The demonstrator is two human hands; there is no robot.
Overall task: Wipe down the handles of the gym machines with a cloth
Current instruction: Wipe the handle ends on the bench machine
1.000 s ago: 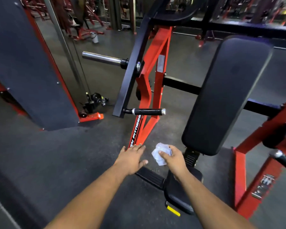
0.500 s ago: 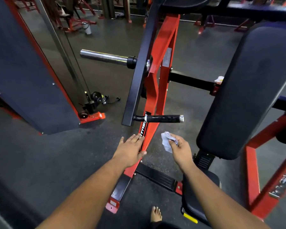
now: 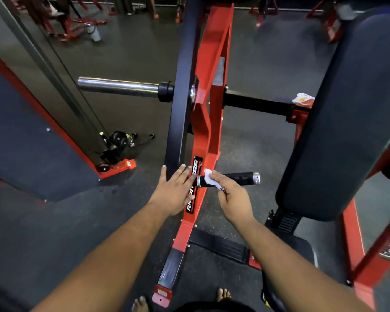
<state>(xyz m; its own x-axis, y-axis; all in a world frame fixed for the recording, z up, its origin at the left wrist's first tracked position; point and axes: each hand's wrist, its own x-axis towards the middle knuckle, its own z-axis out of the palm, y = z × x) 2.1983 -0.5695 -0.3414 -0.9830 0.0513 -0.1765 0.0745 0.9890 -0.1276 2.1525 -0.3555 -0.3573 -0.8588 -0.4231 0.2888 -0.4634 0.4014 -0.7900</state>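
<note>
the right hand (image 3: 231,194), its fingers pinching the white cloth (image 3: 211,178), has just reached the black handle (image 3: 233,178), so wiping can begin, while the left hand (image 3: 176,190) lies flat with fingers wide on the frame (image 3: 209,86).

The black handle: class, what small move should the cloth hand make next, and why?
Probably slide the right hand and its cloth rightward along the black handle toward the chrome end cap. The cloth sits at the handle's inner end, so the outer stretch looks unwiped; the left hand lies flat at the frame.
</note>
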